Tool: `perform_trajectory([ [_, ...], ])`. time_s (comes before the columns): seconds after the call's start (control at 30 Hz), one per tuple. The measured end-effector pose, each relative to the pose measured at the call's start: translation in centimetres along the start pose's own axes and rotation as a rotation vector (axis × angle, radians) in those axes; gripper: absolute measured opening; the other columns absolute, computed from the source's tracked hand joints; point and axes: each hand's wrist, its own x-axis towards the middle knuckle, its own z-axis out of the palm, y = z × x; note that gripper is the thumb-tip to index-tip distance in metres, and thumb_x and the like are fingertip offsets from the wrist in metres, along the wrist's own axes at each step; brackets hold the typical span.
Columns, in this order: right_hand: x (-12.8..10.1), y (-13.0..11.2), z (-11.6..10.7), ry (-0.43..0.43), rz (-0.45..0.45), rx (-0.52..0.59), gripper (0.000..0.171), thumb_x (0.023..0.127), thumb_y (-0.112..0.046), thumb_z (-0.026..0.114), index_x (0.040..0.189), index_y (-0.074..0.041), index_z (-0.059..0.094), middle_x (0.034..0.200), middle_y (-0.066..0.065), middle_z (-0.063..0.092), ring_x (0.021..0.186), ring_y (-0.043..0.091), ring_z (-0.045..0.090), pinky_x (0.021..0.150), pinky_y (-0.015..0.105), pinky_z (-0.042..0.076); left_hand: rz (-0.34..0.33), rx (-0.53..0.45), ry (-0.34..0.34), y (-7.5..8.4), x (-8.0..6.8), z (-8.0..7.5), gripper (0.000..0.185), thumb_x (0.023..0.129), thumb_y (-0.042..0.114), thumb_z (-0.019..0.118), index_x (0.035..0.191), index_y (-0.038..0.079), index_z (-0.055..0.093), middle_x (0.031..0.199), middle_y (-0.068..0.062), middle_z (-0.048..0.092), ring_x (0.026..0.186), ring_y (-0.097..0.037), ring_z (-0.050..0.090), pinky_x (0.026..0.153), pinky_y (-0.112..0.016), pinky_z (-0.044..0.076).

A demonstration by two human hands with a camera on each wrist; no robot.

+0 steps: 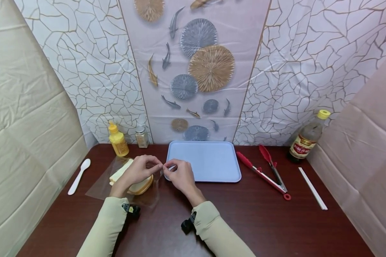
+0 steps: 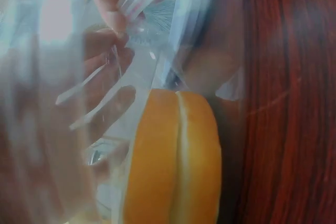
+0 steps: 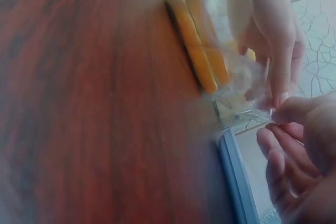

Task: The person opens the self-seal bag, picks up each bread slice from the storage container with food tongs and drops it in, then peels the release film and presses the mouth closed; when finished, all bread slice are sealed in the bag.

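Two hands are seen: the left hand and right hand each pinch the mouth of one clear plastic bag, grip clamped on its edge. Two bread slices are held inside, lying left of one blue tray. One spoon, one tongs, three bottles are counted on the dark red worktop. Patterned cloth backs the scene. Wrist views are blurred.

left hand, right hand, fingertips pinched together
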Motion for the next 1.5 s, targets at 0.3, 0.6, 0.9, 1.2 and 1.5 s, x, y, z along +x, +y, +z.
perform_trajectory([
  [0.3, -0.04, 0.14, -0.07, -0.047, 0.06, 0.128, 0.012, 0.099, -0.02, 0.081, 0.102, -0.012, 0.073, 0.098, 0.005, 0.08, 0.084, 0.021, 0.078, 0.072, 0.023, 0.061, -0.022, 0.002, -0.019, -0.31, -0.02, -0.03, 0.009, 0.105, 0.02, 0.074, 0.107, 0.018, 0.082, 0.102, 0.001, 0.083, 0.093, -0.012, 0.076, 0.085, -0.037, 0.063],
  [0.6, 0.1, 0.4, 0.11, -0.048, -0.029, 0.135, 0.01, 0.098, -0.001, 0.074, 0.099, -0.009, 0.068, 0.09, 0.005, 0.079, 0.087, 0.015, 0.076, 0.088, 0.04, 0.065, -0.015, -0.04, -0.007, -0.68, 0.06, 0.17, 0.01, 0.107, 0.019, 0.071, 0.107, 0.016, 0.081, 0.099, -0.001, 0.082, 0.092, -0.015, 0.077, 0.084, -0.038, 0.063],
  [0.9, 0.09, 0.13, 0.23, -0.04, 0.021, 0.103, 0.007, 0.101, -0.007, 0.074, 0.104, -0.011, 0.079, 0.095, 0.003, 0.082, 0.088, 0.014, 0.076, 0.089, 0.043, 0.064, -0.025, -0.062, -0.021, -0.61, 0.11, 0.27, 0.01, 0.108, 0.021, 0.07, 0.107, 0.016, 0.079, 0.102, -0.005, 0.082, 0.095, -0.018, 0.077, 0.087, -0.04, 0.063],
  [1.2, 0.03, 0.06, 0.25, -0.047, 0.039, 0.052, 0.01, 0.101, -0.016, 0.078, 0.107, -0.011, 0.083, 0.097, 0.002, 0.084, 0.089, 0.014, 0.077, 0.085, 0.039, 0.065, -0.032, -0.107, -0.061, -0.59, -0.05, 0.19, 0.011, 0.108, 0.02, 0.07, 0.11, 0.014, 0.079, 0.106, -0.009, 0.082, 0.097, -0.028, 0.079, 0.08, -0.031, 0.064],
  [1.5, -0.13, 0.01, -0.06, -0.052, 0.018, -0.073, 0.008, 0.1, -0.022, 0.078, 0.1, -0.018, 0.086, 0.091, -0.006, 0.084, 0.085, 0.007, 0.076, 0.075, 0.023, 0.058, -0.05, -0.04, -0.071, -0.79, 0.05, 0.13, 0.008, 0.104, 0.02, 0.075, 0.107, 0.019, 0.082, 0.101, 0.002, 0.081, 0.092, -0.011, 0.075, 0.084, -0.033, 0.063],
])
